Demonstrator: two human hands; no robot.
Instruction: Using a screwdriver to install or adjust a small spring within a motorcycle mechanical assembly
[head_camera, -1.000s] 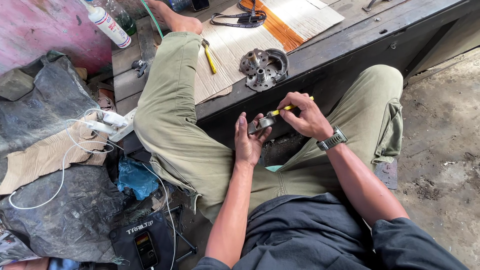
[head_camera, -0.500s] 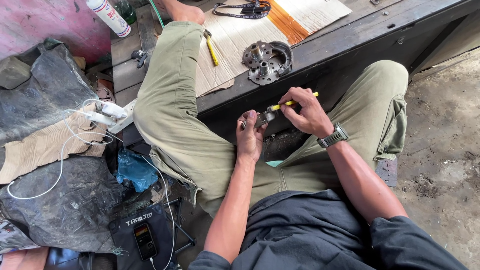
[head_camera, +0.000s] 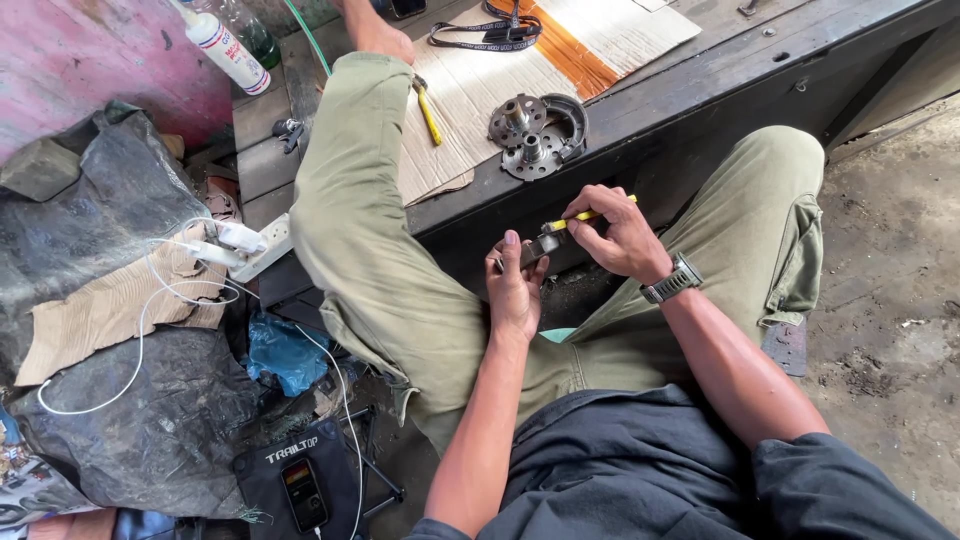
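The person sits with both legs spread in olive trousers, and the 2 hands meet in front of the dark table (head_camera: 700, 90). The left hand (head_camera: 515, 290) has its fingers (head_camera: 512, 245) curled around a small grey metal part (head_camera: 545, 245) and holds it from below, the thumb pointing up beside it. The right hand (head_camera: 620, 235), with a wristwatch (head_camera: 672, 280) on the wrist, is closed on a yellow-handled tool (head_camera: 590, 213); the tip of this tool touches the metal part (how deep it goes in I cannot tell). So the metal part is between the 2 hands, in the air, just before the front edge of the table and above the gap between the knees.

On the table lies a sheet of cardboard (head_camera: 470, 90), and on its right edge stand 2 round metal hubs (head_camera: 528, 135) with holes, touching each other. A second yellow tool (head_camera: 429, 115) lies on the cardboard near the left knee. A black strap (head_camera: 485, 35) lies at the far end of the cardboard.

At the left side a white bottle (head_camera: 225, 50) leans at the pink wall, and a white power strip (head_camera: 255, 250) with cables rests on dark plastic sheeting (head_camera: 120, 200). Lower, a phone (head_camera: 302, 493) lies on a black pouch on the ground.
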